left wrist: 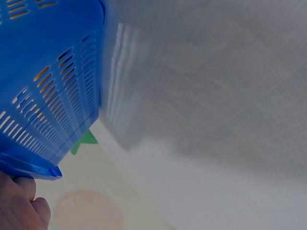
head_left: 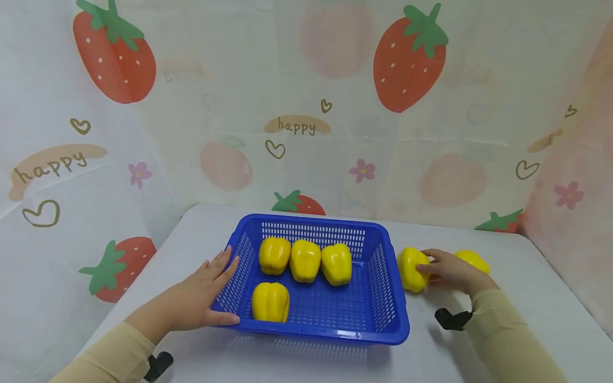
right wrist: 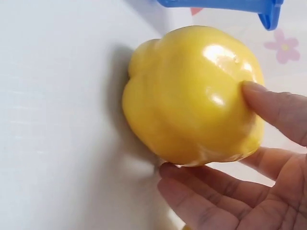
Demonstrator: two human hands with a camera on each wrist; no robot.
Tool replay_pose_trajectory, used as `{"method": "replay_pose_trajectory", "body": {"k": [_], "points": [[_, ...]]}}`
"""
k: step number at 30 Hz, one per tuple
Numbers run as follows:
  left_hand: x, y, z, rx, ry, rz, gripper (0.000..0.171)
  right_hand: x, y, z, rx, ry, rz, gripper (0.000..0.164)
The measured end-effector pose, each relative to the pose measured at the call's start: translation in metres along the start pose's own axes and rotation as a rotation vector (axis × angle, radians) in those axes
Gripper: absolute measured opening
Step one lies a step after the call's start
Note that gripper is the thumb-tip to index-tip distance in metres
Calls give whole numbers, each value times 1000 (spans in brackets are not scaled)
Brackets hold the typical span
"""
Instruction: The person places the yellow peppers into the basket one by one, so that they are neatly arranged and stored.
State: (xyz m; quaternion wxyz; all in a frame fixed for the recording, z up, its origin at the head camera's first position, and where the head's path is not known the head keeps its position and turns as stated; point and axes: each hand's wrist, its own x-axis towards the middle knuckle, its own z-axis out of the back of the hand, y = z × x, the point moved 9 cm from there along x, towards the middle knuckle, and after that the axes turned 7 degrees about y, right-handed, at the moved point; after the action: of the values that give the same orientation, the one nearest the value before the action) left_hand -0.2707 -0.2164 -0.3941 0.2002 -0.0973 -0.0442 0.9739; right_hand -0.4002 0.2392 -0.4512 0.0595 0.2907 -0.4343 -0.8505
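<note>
My left hand rests against the left side of a blue plastic basket, fingers spread along its edge and thumb at the front corner. Inside the basket, three yellow bell peppers sit in a row toward the back, and one more yellow bell pepper stands at the front left. Just right of the basket, my right hand holds another yellow bell pepper between thumb and fingers, low over the table. Behind that hand a further yellow bell pepper is partly hidden.
The white table carries the basket near its middle. A cloth backdrop printed with strawberries, hearts and flowers rises behind the table and on both sides. Black straps are on both wrists.
</note>
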Motion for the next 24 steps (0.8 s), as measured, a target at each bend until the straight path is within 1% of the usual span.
{"method": "replay_pose_trajectory", "body": {"k": [5,9,15,19,24], "points": [[0,0,0,0,2,-1,111,3,-4,-2,17,-16,-2,78],[0,-1,1,-4,6,0,111,7,-12,-2,19,-38,-27,83],[-1,-2,2,-8,13,3,111,11,-20,-4,83,-51,-42,93],[-1,-2,1,-7,9,1,111,8,-19,-6,107,-68,-45,91],[-1,-2,2,-7,4,-2,111,6,-19,-8,94,-97,-44,85]]}}
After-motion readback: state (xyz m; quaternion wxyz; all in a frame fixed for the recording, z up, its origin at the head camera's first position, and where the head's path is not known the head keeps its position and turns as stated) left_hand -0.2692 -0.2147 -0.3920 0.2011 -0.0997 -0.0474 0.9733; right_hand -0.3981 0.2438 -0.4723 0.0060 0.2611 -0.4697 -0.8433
